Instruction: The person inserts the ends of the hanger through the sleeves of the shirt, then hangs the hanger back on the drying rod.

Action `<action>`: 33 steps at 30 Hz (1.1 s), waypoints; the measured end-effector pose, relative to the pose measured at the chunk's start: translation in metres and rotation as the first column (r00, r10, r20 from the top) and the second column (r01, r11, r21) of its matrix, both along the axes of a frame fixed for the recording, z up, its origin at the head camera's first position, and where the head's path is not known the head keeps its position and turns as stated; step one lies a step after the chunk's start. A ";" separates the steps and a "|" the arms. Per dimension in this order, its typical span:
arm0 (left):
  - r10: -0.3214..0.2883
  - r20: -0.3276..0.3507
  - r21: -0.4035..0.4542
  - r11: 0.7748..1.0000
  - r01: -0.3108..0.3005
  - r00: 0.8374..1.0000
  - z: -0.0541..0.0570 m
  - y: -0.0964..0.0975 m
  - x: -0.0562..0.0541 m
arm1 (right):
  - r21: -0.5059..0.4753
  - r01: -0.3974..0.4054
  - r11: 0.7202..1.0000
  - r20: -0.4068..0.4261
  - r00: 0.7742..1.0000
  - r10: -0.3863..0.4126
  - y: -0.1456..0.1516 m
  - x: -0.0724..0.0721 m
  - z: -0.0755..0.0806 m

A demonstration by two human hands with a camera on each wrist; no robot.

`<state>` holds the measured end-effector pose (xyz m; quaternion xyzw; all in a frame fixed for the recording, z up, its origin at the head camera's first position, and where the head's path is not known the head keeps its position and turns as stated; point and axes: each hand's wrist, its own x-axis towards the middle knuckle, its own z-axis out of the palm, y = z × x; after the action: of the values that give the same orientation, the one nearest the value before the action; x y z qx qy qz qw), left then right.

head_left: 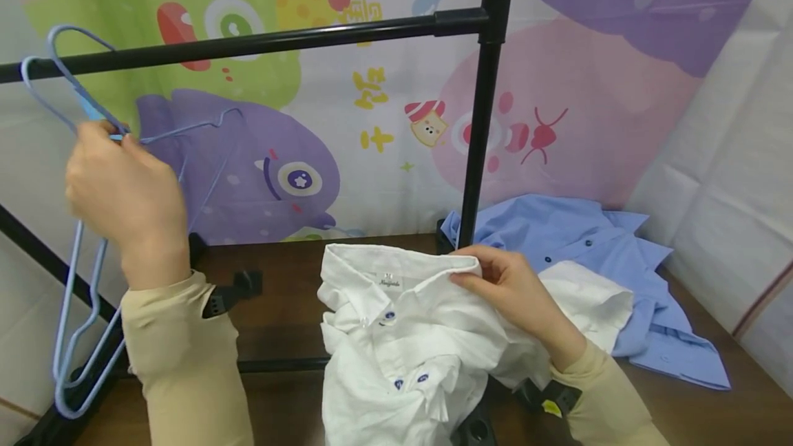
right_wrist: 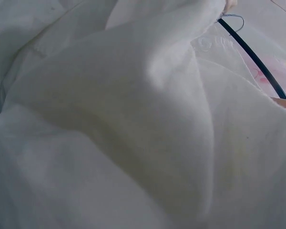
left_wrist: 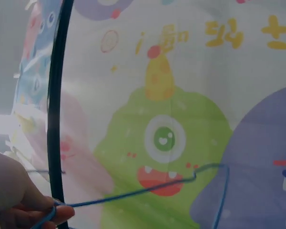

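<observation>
Below rail [head_left: 279,43], left grip [head_left: 127,188] pinches blue hanger [left_wrist: 133,192].

White shirt [head_left: 434,343], lower centre of frame: body rumpled, collar uppermost and spread, neck label showing, front buttons dark blue. Thin blue hangers [head_left: 91,109], far left of frame: hooks up, rounded ends hanging low.

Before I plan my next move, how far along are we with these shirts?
Done: little visibly; at most, blue hangers are at the black rail. In hand: the left hand grips hanger wire just below the rail, and the fingers of the right hand pinch the collar of the white shirt. Likely left: the white shirt isn't on a hanger yet, and the blue shirt lies loose.
</observation>
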<state>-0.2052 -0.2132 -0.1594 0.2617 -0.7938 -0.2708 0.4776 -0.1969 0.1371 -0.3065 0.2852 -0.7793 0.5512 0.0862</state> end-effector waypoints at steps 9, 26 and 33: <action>-0.047 -0.168 -0.057 0.998 0.038 0.985 0.005 0.007 0.005 | 0.002 -0.006 1.000 -0.010 1.000 0.006 -0.001 0.000 0.000; -0.258 -0.322 -0.016 0.964 0.267 0.911 -0.025 0.026 0.041 | -0.005 -0.007 1.000 -0.022 1.000 0.007 -0.003 0.002 0.001; -0.273 -0.386 0.039 0.950 0.311 0.881 -0.034 0.031 0.050 | 0.006 -0.010 1.000 -0.035 0.999 0.011 -0.003 0.002 -0.002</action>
<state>-0.1557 -0.1818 -0.1937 0.1059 -0.7032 -0.4242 0.5607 -0.1951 0.1337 -0.3081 0.2993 -0.7779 0.5441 0.0962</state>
